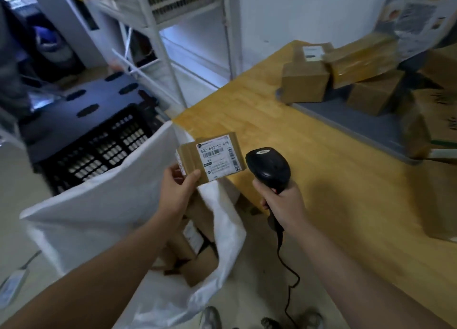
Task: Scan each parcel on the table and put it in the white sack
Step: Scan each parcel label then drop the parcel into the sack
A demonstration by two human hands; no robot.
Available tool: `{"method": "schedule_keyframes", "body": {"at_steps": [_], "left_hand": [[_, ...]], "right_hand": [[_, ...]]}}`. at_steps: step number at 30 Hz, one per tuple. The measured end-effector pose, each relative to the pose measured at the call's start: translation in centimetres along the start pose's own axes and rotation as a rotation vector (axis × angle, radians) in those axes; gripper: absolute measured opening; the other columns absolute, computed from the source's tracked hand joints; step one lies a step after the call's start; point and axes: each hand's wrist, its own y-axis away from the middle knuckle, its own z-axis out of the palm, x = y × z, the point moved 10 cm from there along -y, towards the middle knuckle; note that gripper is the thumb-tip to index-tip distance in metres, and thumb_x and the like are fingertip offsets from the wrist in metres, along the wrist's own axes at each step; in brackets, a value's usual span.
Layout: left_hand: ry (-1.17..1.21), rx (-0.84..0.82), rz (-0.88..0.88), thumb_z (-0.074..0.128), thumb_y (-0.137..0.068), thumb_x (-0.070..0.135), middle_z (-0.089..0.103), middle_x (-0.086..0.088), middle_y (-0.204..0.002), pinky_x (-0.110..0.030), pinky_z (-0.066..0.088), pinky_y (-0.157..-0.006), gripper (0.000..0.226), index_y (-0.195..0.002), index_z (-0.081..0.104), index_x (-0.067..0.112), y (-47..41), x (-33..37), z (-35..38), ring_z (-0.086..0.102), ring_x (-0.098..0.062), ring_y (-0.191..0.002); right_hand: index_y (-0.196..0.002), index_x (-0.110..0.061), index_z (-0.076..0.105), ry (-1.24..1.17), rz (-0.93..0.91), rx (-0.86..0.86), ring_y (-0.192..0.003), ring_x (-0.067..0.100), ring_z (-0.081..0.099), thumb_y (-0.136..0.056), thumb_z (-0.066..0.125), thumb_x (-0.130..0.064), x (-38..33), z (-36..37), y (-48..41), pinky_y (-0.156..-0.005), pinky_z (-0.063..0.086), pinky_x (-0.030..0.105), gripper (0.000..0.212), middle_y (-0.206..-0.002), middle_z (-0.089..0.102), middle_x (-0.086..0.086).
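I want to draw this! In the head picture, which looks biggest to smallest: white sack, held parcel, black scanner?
1. white sack
2. held parcel and black scanner: look about alike, so unranked.

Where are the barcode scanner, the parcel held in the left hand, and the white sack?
barcode scanner [268, 166]: head view, on the top of its black head.
held parcel [217, 158]: head view, on its white label.
white sack [99, 205]: head view, on its outer left wall.
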Motion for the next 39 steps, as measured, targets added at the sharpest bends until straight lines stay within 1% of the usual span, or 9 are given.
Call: {"method": "schedule_keyframes", "body": {"at_steps": [3, 7, 12, 18, 21, 24, 27, 32, 39], "left_hand": [[-0.05, 0.089, -0.06, 0.067, -0.089, 0.019, 0.054, 0.005, -0.101, -0.01, 0.047, -0.063, 0.042, -0.12, 0.04, 0.014, -0.3, -3.6, -5.8, 0.056, -0.004, -0.089], [-0.355, 0.133, -0.121, 0.083, -0.069, 0.038, 0.054, -0.001, -0.108, -0.025, 0.051, -0.076, 0.071, -0.123, 0.045, 0.012, -2.4, -8.9, -11.2, 0.058, -0.017, -0.101], [-1.176, -0.073, 0.136, 0.077, -0.068, 0.054, 0.042, -0.009, -0.123, -0.035, 0.035, -0.098, 0.09, -0.136, 0.038, 0.011, -5.8, -11.7, -10.3, 0.039, -0.028, -0.113], [-1.438, -0.315, 0.277, 0.069, -0.079, 0.048, 0.035, -0.011, -0.137, -0.039, 0.034, -0.103, 0.085, -0.145, 0.025, 0.015, -9.2, -17.2, -6.9, 0.036, -0.031, -0.126], [-1.515, -0.33, 0.283, 0.069, -0.08, 0.051, 0.029, -0.015, -0.143, -0.041, 0.03, -0.106, 0.094, -0.149, 0.019, 0.01, -10.7, -19.3, -6.3, 0.031, -0.034, -0.131], [-1.551, -0.34, 0.317, 0.084, -0.057, 0.056, 0.051, -0.019, -0.127, -0.045, 0.045, -0.089, 0.104, -0.137, 0.046, 0.002, -11.9, -21.0, -5.8, 0.052, -0.037, -0.113], [-1.418, -0.365, 0.404, 0.09, -0.05, 0.048, 0.061, -0.018, -0.103, -0.041, 0.05, -0.073, 0.085, -0.116, 0.063, 0.002, -12.4, -21.0, -4.4, 0.06, -0.038, -0.092], [-1.201, -0.407, 0.453, 0.06, -0.089, 0.039, 0.046, -0.011, -0.133, -0.041, 0.034, -0.1, 0.054, -0.134, 0.045, 0.013, -11.0, -16.4, -1.9, 0.038, -0.032, -0.125], [-1.061, -0.415, 0.6, 0.052, -0.093, 0.037, 0.045, -0.004, -0.134, -0.032, 0.032, -0.101, 0.051, -0.139, 0.042, 0.018, -7.0, -7.2, 0.4, 0.038, -0.024, -0.123]], "right_hand": [[-0.079, -0.021, 0.064, 0.043, -0.009, -0.072, -0.054, 0.004, 0.056, -0.085, 0.073, -0.02, 1.0, 5.9, -0.4, -0.058, 0.046, 0.026, 0.012, -0.055, 0.058, -0.013], [-0.068, -0.019, 0.055, 0.174, -0.002, -0.223, -0.047, 0.0, 0.051, -0.085, 0.072, -0.017, 3.2, 12.7, -1.0, -0.052, 0.039, 0.021, 0.024, -0.045, 0.05, -0.015], [-0.088, -0.019, 0.057, 0.434, 0.012, -0.25, -0.073, 0.015, 0.062, -0.085, 0.07, -0.026, 6.0, 17.6, -2.4, -0.063, 0.047, 0.027, 0.016, -0.07, 0.06, -0.001], [-0.082, -0.023, 0.051, 0.606, 0.026, -0.211, -0.067, 0.011, 0.058, -0.088, 0.065, -0.027, 9.4, 20.1, -4.5, -0.057, 0.041, 0.021, 0.016, -0.066, 0.055, -0.003], [-0.075, -0.024, 0.048, 0.636, 0.034, -0.199, -0.063, 0.01, 0.057, -0.088, 0.066, -0.024, 11.2, 20.8, -5.3, -0.055, 0.04, 0.021, 0.022, -0.062, 0.053, -0.003], [-0.069, -0.021, 0.047, 0.663, 0.036, -0.177, -0.059, 0.011, 0.056, -0.088, 0.066, -0.022, 12.2, 21.1, -6.0, -0.054, 0.039, 0.02, 0.027, -0.059, 0.052, -0.001], [-0.071, -0.018, 0.049, 0.669, 0.046, -0.157, -0.063, 0.017, 0.058, -0.088, 0.066, -0.024, 12.4, 21.1, -6.5, -0.056, 0.042, 0.025, 0.024, -0.063, 0.056, 0.006], [-0.072, -0.023, 0.049, 0.657, 0.044, -0.074, -0.066, 0.012, 0.057, -0.087, 0.068, -0.024, 10.4, 19.3, -6.0, -0.056, 0.04, 0.025, 0.024, -0.064, 0.056, -0.001], [-0.062, -0.016, 0.043, 0.604, 0.091, 0.062, -0.049, 0.013, 0.044, -0.084, 0.068, -0.021, 6.0, 12.1, -4.2, -0.05, 0.029, 0.025, 0.034, -0.052, 0.044, -0.002]]}}
